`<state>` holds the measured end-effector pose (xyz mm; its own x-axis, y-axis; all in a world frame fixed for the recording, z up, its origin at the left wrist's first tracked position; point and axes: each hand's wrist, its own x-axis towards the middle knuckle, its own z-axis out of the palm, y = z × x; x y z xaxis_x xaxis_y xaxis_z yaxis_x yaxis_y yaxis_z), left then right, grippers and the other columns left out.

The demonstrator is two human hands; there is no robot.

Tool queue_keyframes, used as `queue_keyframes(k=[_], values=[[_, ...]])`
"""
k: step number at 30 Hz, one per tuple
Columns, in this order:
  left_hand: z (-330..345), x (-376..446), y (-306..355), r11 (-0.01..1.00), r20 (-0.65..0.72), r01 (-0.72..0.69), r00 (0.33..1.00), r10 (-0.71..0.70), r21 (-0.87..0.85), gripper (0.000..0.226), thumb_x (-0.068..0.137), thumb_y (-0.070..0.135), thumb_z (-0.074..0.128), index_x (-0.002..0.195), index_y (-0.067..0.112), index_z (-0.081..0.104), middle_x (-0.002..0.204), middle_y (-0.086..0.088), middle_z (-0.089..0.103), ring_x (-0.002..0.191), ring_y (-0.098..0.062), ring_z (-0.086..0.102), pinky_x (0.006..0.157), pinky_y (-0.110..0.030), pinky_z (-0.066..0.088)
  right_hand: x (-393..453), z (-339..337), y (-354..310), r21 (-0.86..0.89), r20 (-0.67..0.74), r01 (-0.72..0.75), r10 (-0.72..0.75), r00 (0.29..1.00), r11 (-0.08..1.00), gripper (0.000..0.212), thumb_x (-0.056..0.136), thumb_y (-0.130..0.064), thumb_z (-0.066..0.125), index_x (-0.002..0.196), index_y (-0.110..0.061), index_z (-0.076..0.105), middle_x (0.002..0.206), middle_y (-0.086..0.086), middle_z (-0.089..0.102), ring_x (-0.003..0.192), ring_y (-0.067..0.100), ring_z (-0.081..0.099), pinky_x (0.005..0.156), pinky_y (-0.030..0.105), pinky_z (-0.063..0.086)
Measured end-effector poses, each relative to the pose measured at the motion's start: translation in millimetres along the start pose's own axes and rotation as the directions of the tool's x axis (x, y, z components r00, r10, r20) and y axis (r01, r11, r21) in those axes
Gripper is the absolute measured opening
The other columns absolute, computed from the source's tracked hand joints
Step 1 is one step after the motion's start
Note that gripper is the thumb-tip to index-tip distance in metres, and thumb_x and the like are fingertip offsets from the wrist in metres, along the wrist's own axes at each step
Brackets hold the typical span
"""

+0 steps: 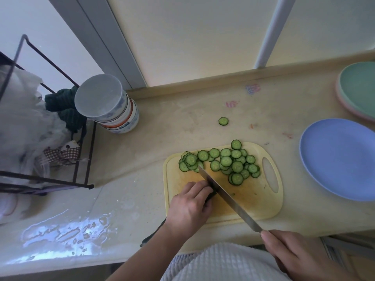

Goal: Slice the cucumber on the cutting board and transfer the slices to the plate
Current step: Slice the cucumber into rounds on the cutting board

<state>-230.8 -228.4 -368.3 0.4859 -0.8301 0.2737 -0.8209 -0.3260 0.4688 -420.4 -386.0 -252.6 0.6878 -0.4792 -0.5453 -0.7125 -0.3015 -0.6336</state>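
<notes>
Yellow plastic cutting board (253,203) flat on the beige counter (162,126), handle slot toward the blue plate (341,159). Slicing step near its end: only a short dark stub of cucumber (211,196) showing, mostly hidden under the left hand (188,207). Left hand curled over that stub, fingertips tucked just beside the blade. Right hand (300,254) wrapped around the handle of the knife (229,199), index finger extended along the top near the blade's heel. Blade angled across the board, tip among the cut pieces at the far edge.

Cucumber slices (227,162): thin green rounds, dark rind, pale seeded centres, heaped and overlapping along the far half of the board. One round overhanging the far rim. One stray slice (223,121) on the counter, well apart from the board. Blue plate bare, none yet transferred.

Next move, as a judgement: finish or discard the stub, keeping fingertips clear given how little remains to hold. Then gather the heap, likely on the flat of the blade, and carry to the blue plate at right. Thin wet rounds likely to cling together and slide; stray slice to be collected separately.
</notes>
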Motion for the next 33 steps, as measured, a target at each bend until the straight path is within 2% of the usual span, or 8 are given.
queue_keyframes(k=[6,8,9,11,14,17,23,33], values=[[-0.4,1.1,0.0,1.000,-0.001,-0.006,1.000,0.006,-0.003,0.020,0.085,0.016,0.065,0.103,0.015,0.073,0.108,0.005,0.067,0.094,-0.017,0.064,0.059,-0.031,0.056,-2.5,-0.4,-10.2,0.029,0.006,-0.043,0.043,0.999,0.999,0.114,0.033,-0.108,0.013,0.079,-0.013,0.059,0.063,0.001,0.058,0.089,0.007,0.054,0.071,0.003,0.036],[0.1,1.3,-1.3,1.000,0.001,-0.009,1.000,0.009,-0.005,0.021,0.084,0.015,0.067,0.103,0.014,0.073,0.108,0.005,0.068,0.094,-0.017,0.064,0.060,-0.032,0.057,-1.1,-0.9,-11.2,0.023,0.032,-0.054,0.053,0.998,0.998,0.090,0.059,-0.096,0.036,0.086,-0.014,0.058,0.072,0.007,0.063,0.086,0.005,0.055,0.069,0.009,0.039],[0.6,1.2,-1.7,1.000,0.003,-0.010,1.000,0.010,-0.006,0.021,0.083,0.014,0.068,0.104,0.014,0.073,0.108,0.004,0.068,0.094,-0.017,0.064,0.060,-0.032,0.057,1.1,-0.1,-7.3,0.006,0.055,-0.070,0.069,0.996,0.998,0.070,0.078,-0.078,0.046,0.085,-0.009,0.059,0.079,0.008,0.065,0.084,0.007,0.057,0.068,0.012,0.039],[0.8,1.1,-2.3,1.000,0.008,-0.009,1.000,0.009,-0.009,0.023,0.082,0.013,0.069,0.105,0.014,0.073,0.109,0.004,0.068,0.094,-0.017,0.064,0.060,-0.033,0.057,7.2,2.3,-3.8,-0.034,0.112,-0.092,0.095,0.989,0.995,0.049,0.095,-0.052,0.042,0.090,-0.007,0.061,0.087,0.007,0.067,0.087,0.010,0.060,0.072,0.017,0.041],[1.8,0.6,-2.7,1.000,0.006,-0.012,1.000,0.012,-0.009,0.024,0.082,0.014,0.066,0.105,0.014,0.073,0.109,0.004,0.068,0.094,-0.018,0.064,0.059,-0.033,0.057,15.7,10.1,-5.0,-0.084,0.164,-0.104,0.116,0.980,0.991,0.060,0.091,-0.061,0.034,0.096,-0.008,0.063,0.096,0.007,0.067,0.096,0.014,0.061,0.082,0.026,0.042],[1.3,0.6,-1.9,1.000,0.006,-0.019,1.000,0.019,-0.012,0.026,0.082,0.015,0.065,0.106,0.015,0.072,0.111,0.004,0.067,0.094,-0.019,0.064,0.058,-0.034,0.057,24.7,17.7,0.5,-0.092,0.190,-0.018,0.035,0.981,0.996,0.072,0.076,-0.075,0.023,0.077,-0.010,0.055,0.074,0.006,0.061,0.073,0.011,0.058,0.076,0.029,0.046],[-2.6,2.3,-0.3,1.000,-0.017,0.000,1.000,-0.001,-0.028,0.022,0.082,0.016,0.067,0.103,0.016,0.072,0.108,0.006,0.067,0.091,-0.018,0.065,0.055,-0.034,0.056,26.5,16.2,5.0,-0.064,0.177,-0.018,0.029,0.984,0.998,0.064,0.081,-0.069,0.029,0.068,-0.008,0.045,0.056,-0.001,0.050,0.054,0.004,0.047,0.064,0.030,0.042],[-2.4,2.1,2.0,1.000,-0.047,0.003,0.999,-0.004,-0.020,0.018,0.083,0.014,0.067,0.099,0.016,0.073,0.105,0.006,0.068,0.092,-0.016,0.064,0.058,-0.032,0.057,11.8,4.1,0.6,-0.091,0.145,0.022,-0.008,0.989,0.996,0.049,0.097,-0.047,0.040,0.075,-0.003,0.044,0.060,0.008,0.045,0.055,0.005,0.041,0.060,0.025,0.038]])
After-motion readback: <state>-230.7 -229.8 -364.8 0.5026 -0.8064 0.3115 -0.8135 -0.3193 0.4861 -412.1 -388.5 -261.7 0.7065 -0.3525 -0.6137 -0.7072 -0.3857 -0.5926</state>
